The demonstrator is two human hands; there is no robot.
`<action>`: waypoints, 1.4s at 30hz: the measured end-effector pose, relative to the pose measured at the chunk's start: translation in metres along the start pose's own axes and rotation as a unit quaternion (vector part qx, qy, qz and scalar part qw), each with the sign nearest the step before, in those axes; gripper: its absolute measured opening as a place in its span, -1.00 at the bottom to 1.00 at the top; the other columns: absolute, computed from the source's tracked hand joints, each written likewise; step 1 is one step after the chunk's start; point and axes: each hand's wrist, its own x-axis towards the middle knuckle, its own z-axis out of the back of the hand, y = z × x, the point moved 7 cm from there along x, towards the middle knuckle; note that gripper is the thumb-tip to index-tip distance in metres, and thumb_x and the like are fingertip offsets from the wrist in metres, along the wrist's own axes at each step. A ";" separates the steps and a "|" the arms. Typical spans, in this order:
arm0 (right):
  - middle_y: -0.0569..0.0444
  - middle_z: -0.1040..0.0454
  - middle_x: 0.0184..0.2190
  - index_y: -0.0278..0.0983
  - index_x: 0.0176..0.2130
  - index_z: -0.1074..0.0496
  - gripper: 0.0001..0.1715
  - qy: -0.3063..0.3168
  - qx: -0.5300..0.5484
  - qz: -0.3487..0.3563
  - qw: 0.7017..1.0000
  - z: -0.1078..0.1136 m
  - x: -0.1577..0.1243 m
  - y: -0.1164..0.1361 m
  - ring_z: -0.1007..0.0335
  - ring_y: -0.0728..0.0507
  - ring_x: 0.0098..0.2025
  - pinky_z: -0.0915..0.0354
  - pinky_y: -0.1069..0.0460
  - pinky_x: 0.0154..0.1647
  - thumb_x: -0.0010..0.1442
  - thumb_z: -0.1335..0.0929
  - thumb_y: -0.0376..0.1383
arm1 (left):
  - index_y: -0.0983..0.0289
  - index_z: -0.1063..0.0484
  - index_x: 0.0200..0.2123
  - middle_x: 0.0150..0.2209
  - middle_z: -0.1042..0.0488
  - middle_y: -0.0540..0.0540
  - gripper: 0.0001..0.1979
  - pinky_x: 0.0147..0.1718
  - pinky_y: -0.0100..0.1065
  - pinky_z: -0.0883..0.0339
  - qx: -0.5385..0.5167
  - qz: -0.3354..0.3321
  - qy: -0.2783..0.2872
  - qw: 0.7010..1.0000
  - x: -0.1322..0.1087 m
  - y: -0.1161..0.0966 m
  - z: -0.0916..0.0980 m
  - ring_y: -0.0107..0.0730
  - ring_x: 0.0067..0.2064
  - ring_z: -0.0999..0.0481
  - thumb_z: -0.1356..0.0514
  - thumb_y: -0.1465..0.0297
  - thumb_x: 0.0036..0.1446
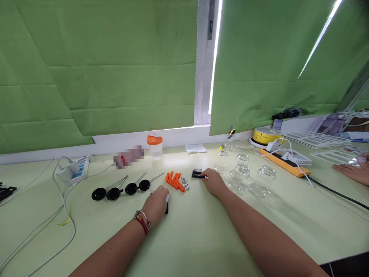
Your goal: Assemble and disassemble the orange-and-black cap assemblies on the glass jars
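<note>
Currently, a black pinned block [197, 175] is pinched at its right end by the right hand [213, 182], just beside clear glass jars [240, 173]. A dark slim object [167, 209] is clasped by the curled left hand [157, 204]. Dark markings are borne by the yellow round case [265, 136], though they are too small to be read, as is the lit phone screen [277, 124]; the pink item [128, 157] is blurred. Orange angled pieces [175, 181] and metal screws [185, 184] are laid between the hands, with black round-ended rods [130, 188] to the left. The right side is crowded by an orange power strip [277, 161].
</note>
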 end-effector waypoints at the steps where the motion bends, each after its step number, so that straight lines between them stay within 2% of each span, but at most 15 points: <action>1: 0.03 -0.44 -0.22 -0.27 -0.27 -0.49 -0.73 0.001 0.002 0.001 1.000 0.000 0.000 0.001 -0.30 -0.11 -0.14 -0.17 0.03 -0.09 0.02 -0.29 -0.46 | 0.27 -0.35 -0.39 -0.29 -0.39 0.13 -0.70 -0.41 -0.36 -0.15 0.033 -0.008 0.001 0.999 0.000 0.000 0.000 -0.30 -0.31 -0.38 0.08 0.68 -0.05; 4: 0.05 -0.45 -0.27 -0.26 -0.31 -0.49 -0.75 0.008 0.015 0.002 1.000 -0.001 -0.001 0.003 -0.31 -0.10 -0.18 -0.19 0.04 -0.13 0.01 -0.29 -0.46 | 0.26 -0.36 -0.40 -0.31 -0.40 0.14 -0.69 -0.42 -0.35 -0.13 0.099 -0.033 -0.006 0.994 0.000 -0.001 0.003 -0.25 -0.26 -0.35 0.08 0.68 -0.03; 7: 0.08 -0.46 -0.30 -0.25 -0.33 -0.49 -0.76 0.019 0.028 0.003 0.999 -0.001 -0.003 0.006 -0.33 -0.08 -0.22 -0.21 0.05 -0.17 0.00 -0.29 -0.46 | 0.26 -0.38 -0.42 -0.33 -0.42 0.14 -0.70 -0.38 -0.32 -0.14 0.118 -0.055 -0.017 0.991 0.000 -0.002 0.008 -0.22 -0.24 -0.31 0.08 0.67 0.01; 14: 0.08 -0.49 -0.27 -0.25 -0.30 -0.49 -0.74 0.052 0.053 0.011 0.997 -0.004 -0.008 0.010 -0.36 -0.08 -0.26 -0.24 0.05 -0.21 -0.02 -0.31 -0.47 | 0.27 -0.39 -0.43 -0.38 -0.44 0.15 -0.67 -0.31 -0.27 -0.14 0.154 -0.091 -0.016 0.984 -0.002 -0.001 0.013 -0.22 -0.27 -0.31 0.06 0.73 -0.07; 17: 0.05 -0.49 -0.26 -0.26 -0.30 -0.50 -0.73 0.070 0.059 -0.002 0.996 -0.005 -0.010 0.005 -0.37 -0.10 -0.24 -0.24 0.03 -0.19 -0.03 -0.31 -0.48 | 0.30 -0.40 -0.41 -0.35 -0.45 0.18 -0.69 -0.31 -0.26 -0.15 0.171 -0.088 -0.011 0.981 -0.002 0.000 0.013 -0.20 -0.26 -0.33 0.05 0.71 -0.05; 20: 0.05 -0.49 -0.32 -0.27 -0.31 -0.50 -0.75 0.096 0.073 -0.012 0.993 -0.002 -0.011 -0.002 -0.36 -0.09 -0.29 -0.25 0.03 -0.23 -0.03 -0.31 -0.46 | 0.33 -0.41 -0.42 -0.35 -0.45 0.22 -0.69 -0.31 -0.23 -0.18 0.191 -0.090 -0.010 0.977 -0.002 -0.002 0.014 -0.16 -0.26 -0.35 0.06 0.71 -0.05; 23: 0.09 -0.46 -0.39 -0.27 -0.30 -0.49 -0.76 0.126 0.120 -0.019 0.985 0.001 -0.014 -0.006 -0.34 -0.07 -0.33 -0.25 0.04 -0.27 -0.03 -0.32 -0.41 | 0.34 -0.42 -0.40 -0.35 -0.45 0.23 -0.70 -0.29 -0.17 -0.21 0.193 -0.102 -0.030 0.975 -0.003 -0.006 0.016 -0.13 -0.25 -0.37 0.07 0.69 -0.02; 26: 0.13 -0.44 -0.43 -0.27 -0.29 -0.48 -0.76 0.172 0.205 -0.018 0.963 -0.002 -0.020 0.001 -0.33 -0.04 -0.36 -0.26 0.05 -0.29 -0.04 -0.31 -0.39 | 0.32 -0.39 -0.18 -0.19 -0.46 0.23 -0.69 -0.14 -0.12 -0.22 0.124 -0.127 -0.076 0.981 -0.008 -0.015 0.019 -0.12 -0.13 -0.37 0.03 0.60 0.06; 29: 0.14 -0.44 -0.45 -0.29 -0.32 -0.47 -0.77 0.232 0.305 0.005 0.924 -0.012 -0.031 0.023 -0.33 -0.03 -0.37 -0.26 0.07 -0.29 -0.06 -0.31 -0.40 | 0.25 -0.17 0.11 0.07 -0.32 0.22 -0.56 -0.01 -0.12 -0.20 -0.008 -0.165 -0.098 0.981 -0.015 -0.027 0.016 -0.13 0.03 -0.31 -0.04 0.43 0.12; 31: 0.13 -0.46 -0.41 -0.30 -0.33 -0.47 -0.78 0.273 0.356 0.032 0.893 -0.020 -0.040 0.042 -0.34 -0.03 -0.34 -0.26 0.06 -0.25 -0.07 -0.32 -0.41 | 0.20 -0.07 0.16 0.13 -0.25 0.20 -0.49 -0.02 -0.18 -0.24 -0.097 -0.190 -0.075 0.974 -0.019 -0.035 0.012 -0.18 0.04 -0.32 -0.06 0.40 0.12; 34: 0.12 -0.47 -0.37 -0.30 -0.32 -0.47 -0.79 0.304 0.380 0.065 0.871 -0.032 -0.053 0.065 -0.34 -0.04 -0.31 -0.25 0.05 -0.22 -0.06 -0.33 -0.41 | 0.18 -0.18 0.09 0.04 -0.35 0.14 -0.56 -0.04 -0.28 -0.27 -0.196 -0.238 -0.035 0.951 -0.023 -0.047 0.009 -0.30 -0.01 -0.37 -0.01 0.50 0.12; 37: 0.13 -0.47 -0.38 -0.29 -0.32 -0.46 -0.80 0.311 0.363 0.084 0.874 -0.041 -0.059 0.076 -0.34 -0.04 -0.31 -0.25 0.05 -0.22 -0.05 -0.34 -0.40 | 0.18 -0.33 -0.06 -0.12 -0.45 0.07 -0.64 -0.10 -0.35 -0.28 -0.245 -0.253 -0.023 0.936 -0.024 -0.051 0.012 -0.37 -0.11 -0.42 0.03 0.56 0.11; 39: 0.12 -0.47 -0.38 -0.29 -0.30 -0.46 -0.81 0.300 0.337 0.096 0.887 -0.044 -0.056 0.076 -0.34 -0.05 -0.33 -0.25 0.05 -0.25 -0.02 -0.34 -0.37 | 0.20 -0.38 -0.14 -0.20 -0.47 0.06 -0.72 -0.18 -0.37 -0.29 -0.248 -0.232 -0.031 0.940 -0.022 -0.048 0.014 -0.39 -0.19 -0.44 0.01 0.51 0.13; 40: 0.11 -0.47 -0.37 -0.28 -0.29 -0.46 -0.81 0.274 0.315 0.104 0.903 -0.042 -0.052 0.073 -0.34 -0.05 -0.33 -0.25 0.05 -0.27 0.00 -0.34 -0.36 | 0.21 -0.39 -0.17 -0.24 -0.48 0.07 -0.76 -0.21 -0.38 -0.29 -0.241 -0.215 -0.037 0.946 -0.021 -0.046 0.015 -0.39 -0.23 -0.44 0.00 0.47 0.13; 42: 0.08 -0.46 -0.32 -0.27 -0.27 -0.46 -0.81 0.169 0.243 0.118 0.948 -0.030 -0.038 0.063 -0.33 -0.06 -0.30 -0.24 0.05 -0.24 0.05 -0.31 -0.36 | 0.24 -0.40 -0.25 -0.32 -0.48 0.06 -0.82 -0.30 -0.39 -0.28 -0.217 -0.180 -0.051 0.958 -0.019 -0.040 0.016 -0.39 -0.31 -0.42 -0.03 0.41 0.13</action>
